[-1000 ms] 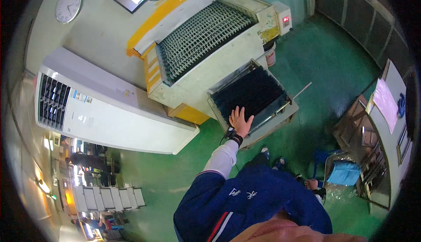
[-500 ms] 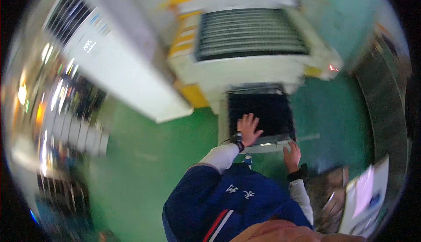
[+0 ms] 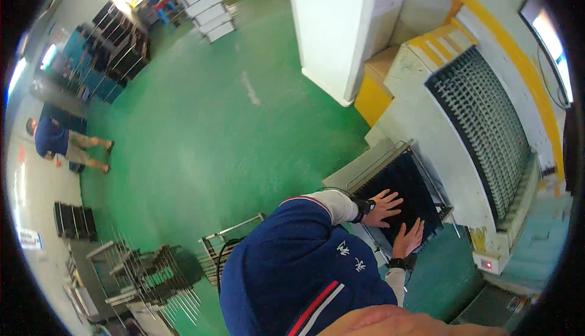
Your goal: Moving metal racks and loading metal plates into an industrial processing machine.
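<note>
My left hand (image 3: 382,208) lies with fingers spread on a black, ridged-edged block (image 3: 399,180), its kind not clear, set in a metal rod frame. Close beside it, my right hand (image 3: 409,239) also has its fingers spread, over the block's near right corner. Neither hand grips anything. The block sits right against the pale housing of a large machine (image 3: 420,129), whose dark ribbed bed (image 3: 487,116) faces up. Both wrists carry dark bands.
A tall white cabinet (image 3: 332,25) stands ahead on the green floor (image 3: 201,129). A yellow box (image 3: 372,98) is beside the machine. Metal rod racks (image 3: 146,275) stand behind at lower left. Another person (image 3: 55,141) walks at far left. A stack of grey trays (image 3: 201,1) stands farther off.
My view has swung left, so the machine now appears at the right. My right hand has come from the block's near edge onto its top, nearer my left hand.
</note>
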Tool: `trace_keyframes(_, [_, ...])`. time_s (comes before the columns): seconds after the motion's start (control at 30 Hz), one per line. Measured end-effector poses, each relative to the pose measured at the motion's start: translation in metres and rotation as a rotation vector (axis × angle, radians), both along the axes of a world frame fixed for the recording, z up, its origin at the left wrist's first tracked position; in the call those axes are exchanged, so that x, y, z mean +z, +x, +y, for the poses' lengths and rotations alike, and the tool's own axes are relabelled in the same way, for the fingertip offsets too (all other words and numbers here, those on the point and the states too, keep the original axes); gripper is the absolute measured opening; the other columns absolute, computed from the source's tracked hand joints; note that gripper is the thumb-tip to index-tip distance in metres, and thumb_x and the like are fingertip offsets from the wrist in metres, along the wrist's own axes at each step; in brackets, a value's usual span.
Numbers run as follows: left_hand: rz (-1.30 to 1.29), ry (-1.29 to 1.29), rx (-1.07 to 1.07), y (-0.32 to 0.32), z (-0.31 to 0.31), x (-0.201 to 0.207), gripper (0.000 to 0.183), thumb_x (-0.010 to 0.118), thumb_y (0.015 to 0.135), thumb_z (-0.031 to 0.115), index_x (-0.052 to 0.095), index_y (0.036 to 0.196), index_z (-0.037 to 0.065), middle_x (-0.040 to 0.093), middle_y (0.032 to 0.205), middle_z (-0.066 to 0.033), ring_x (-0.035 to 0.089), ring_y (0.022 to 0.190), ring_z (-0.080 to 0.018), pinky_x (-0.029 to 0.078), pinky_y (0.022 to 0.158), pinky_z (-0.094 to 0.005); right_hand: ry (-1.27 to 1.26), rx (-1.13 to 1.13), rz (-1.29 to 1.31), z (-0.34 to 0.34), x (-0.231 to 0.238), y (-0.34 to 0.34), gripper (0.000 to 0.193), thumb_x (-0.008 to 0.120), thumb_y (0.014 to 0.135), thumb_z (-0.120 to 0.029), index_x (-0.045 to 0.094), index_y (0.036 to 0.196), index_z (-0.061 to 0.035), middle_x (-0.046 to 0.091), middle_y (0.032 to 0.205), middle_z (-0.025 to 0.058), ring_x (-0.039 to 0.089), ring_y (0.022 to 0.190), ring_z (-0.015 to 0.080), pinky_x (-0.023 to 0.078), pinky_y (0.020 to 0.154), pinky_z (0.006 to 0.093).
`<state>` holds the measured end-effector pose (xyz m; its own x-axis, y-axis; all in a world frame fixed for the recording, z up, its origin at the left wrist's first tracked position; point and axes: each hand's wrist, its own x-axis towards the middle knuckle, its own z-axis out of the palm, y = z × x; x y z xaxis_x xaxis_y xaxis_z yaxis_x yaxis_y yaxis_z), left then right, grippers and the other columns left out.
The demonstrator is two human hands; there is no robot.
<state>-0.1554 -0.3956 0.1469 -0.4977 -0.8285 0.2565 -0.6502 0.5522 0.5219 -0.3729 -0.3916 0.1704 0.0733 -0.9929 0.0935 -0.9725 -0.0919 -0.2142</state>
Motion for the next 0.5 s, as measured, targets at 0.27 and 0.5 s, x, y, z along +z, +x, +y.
trace_keyframes(0.27, [-0.011, -0.064, 0.035, -0.002, -0.002, -0.002, 0.064, 0.065, 0.077, 0.048, 0.053, 0.129, 0.012, 0.031, 0.147, -0.0187, 0.025, 0.137, -0.0404, 0.02, 0.109, -0.0588, -0.106, 0.025, 0.103, 0.0, -0.036, -0.012, 0.054, 0.054, 0.091, -0.037, 0.043, 0.138, -0.0135, 0.036, 0.147, 0.0097, 0.04, 0.128, 0.0301, 0.032, 0.103, 0.0464])
trace_keyframes(0.5, [-0.062, -0.119, 0.07, -0.016, 0.005, -0.01, 0.065, 0.064, 0.077, 0.05, 0.053, 0.13, 0.015, 0.032, 0.148, -0.0176, 0.026, 0.137, -0.0397, 0.021, 0.109, -0.0582, -0.212, 0.066, 0.064, 0.006, -0.041, -0.023, 0.053, 0.054, 0.091, -0.039, 0.045, 0.136, -0.0131, 0.036, 0.146, 0.0095, 0.041, 0.128, 0.0306, 0.032, 0.101, 0.0476])
